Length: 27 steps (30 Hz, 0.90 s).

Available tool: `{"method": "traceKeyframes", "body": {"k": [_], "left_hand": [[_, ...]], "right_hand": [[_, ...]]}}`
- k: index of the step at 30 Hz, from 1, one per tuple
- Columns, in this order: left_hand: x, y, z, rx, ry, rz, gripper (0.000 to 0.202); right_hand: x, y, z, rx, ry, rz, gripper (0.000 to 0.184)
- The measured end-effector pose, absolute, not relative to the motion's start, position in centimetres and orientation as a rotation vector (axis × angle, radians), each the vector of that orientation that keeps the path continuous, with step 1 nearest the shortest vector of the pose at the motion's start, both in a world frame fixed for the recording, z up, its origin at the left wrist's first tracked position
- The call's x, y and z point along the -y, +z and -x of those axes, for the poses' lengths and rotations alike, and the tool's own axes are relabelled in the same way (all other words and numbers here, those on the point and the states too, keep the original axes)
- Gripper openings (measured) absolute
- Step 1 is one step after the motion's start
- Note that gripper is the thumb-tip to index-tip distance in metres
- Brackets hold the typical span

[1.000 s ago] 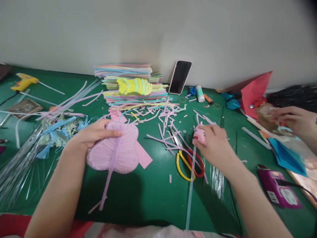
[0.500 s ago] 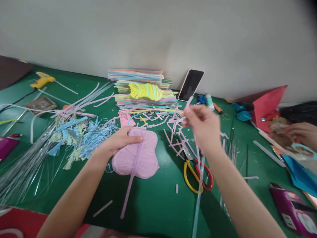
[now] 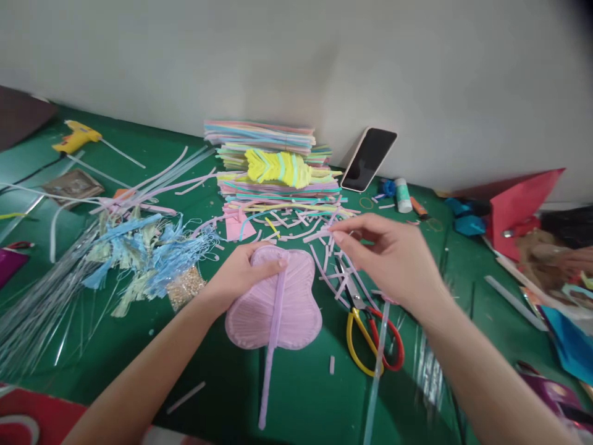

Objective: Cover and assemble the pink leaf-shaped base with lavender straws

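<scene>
My left hand (image 3: 245, 272) grips a lilac hand fan (image 3: 299, 303) with a lobed, pleated face. Its thumb presses on the top of the central rib, and the fan's wrapped handle points down toward me. To the right, my right hand (image 3: 384, 253) pinches a thin lilac pipe cleaner (image 3: 317, 235) between thumb and forefinger, above a scatter of cut pieces (image 3: 287, 219). Below that hand lie scissors (image 3: 356, 303) with one yellow and one red handle. A translucent stick (image 3: 377, 374) crosses the scissors' handles.
Bundles of coloured pipe cleaners (image 3: 259, 137) lie by the wall, with a yellow bundle (image 3: 278, 168) on top. A phone (image 3: 369, 159) leans there. Blue tassels (image 3: 162, 247), a bead bag (image 3: 186, 287) and a yellow glue gun (image 3: 78, 136) are left. Another person's hand (image 3: 574, 262) is at right.
My right hand has moved left and down toward the fan, its strip now pointing left. The fan has turned more upright and sits slightly farther right in view.
</scene>
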<state>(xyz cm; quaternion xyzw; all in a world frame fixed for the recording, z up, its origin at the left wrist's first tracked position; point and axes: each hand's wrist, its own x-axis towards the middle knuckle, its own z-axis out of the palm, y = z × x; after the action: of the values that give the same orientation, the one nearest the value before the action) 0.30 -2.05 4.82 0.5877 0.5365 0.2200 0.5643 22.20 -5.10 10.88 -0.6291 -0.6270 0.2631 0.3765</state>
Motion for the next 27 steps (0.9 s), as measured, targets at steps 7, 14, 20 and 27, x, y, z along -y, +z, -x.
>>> {"method": "traceKeyframes", "body": {"k": [7, 14, 20, 27], "left_hand": [[2.3, 4.9, -0.6, -1.154, 0.555, -1.402, 0.027], [2.4, 4.8, -0.6, -1.142, 0.561, -1.368, 0.026], [2.2, 4.9, -0.7, -1.154, 0.559, -1.404, 0.025], [2.0, 4.9, -0.4, -1.124, 0.661, -1.569, 0.027]], "right_hand": [[6.5, 6.8, -20.7, 1.456, 0.749, 1.620, 0.010], [6.1, 6.3, -20.5, 1.428, 0.839, 1.617, 0.011], [5.9, 6.1, -20.5, 1.412, 0.904, 1.622, 0.011], [5.8, 6.1, -20.4, 1.441, 0.902, 1.613, 0.010]]}}
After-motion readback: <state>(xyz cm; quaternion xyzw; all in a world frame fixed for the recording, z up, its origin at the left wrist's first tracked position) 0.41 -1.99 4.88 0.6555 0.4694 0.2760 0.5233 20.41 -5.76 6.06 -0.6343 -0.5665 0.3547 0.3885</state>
